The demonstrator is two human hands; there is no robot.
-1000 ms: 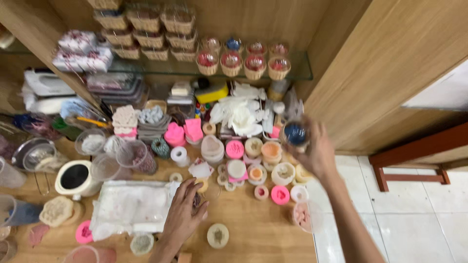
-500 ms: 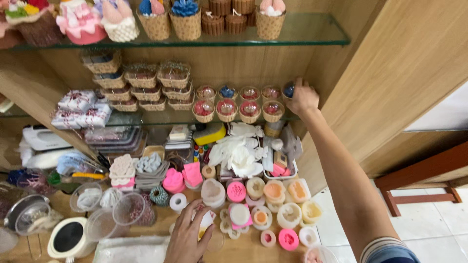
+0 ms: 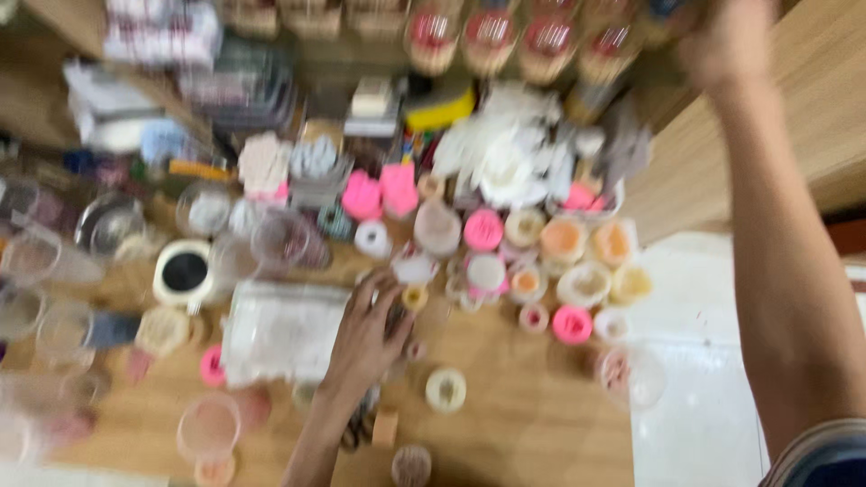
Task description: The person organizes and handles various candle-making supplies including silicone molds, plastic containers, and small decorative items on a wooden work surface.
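Note:
The whole view is smeared by motion. My left hand (image 3: 368, 332) rests palm down on the wooden surface (image 3: 505, 424), fingers spread, its fingertips by a small white piece (image 3: 415, 269) and a yellow ring mould (image 3: 416, 298). A clear plastic bag (image 3: 280, 332) lies just left of it. My right hand (image 3: 726, 38) is raised to the top right, at the end of the row of wicker cups with red fillings (image 3: 492, 34) on the glass shelf. Whether it holds anything is lost in the blur.
Pink, white and orange round moulds (image 3: 541, 261) crowd the surface right of my left hand. Clear cups (image 3: 209, 426), a white pot with a dark opening (image 3: 184, 271) and jars stand at left. White gloves (image 3: 505, 149) lie at the back. A wooden panel (image 3: 830, 99) and white floor tiles (image 3: 704, 424) are at right.
The view has dropped from the shelves towards the surface and blurred. My right hand stays up at the shelf's right end. My left hand has shifted slightly on the surface.

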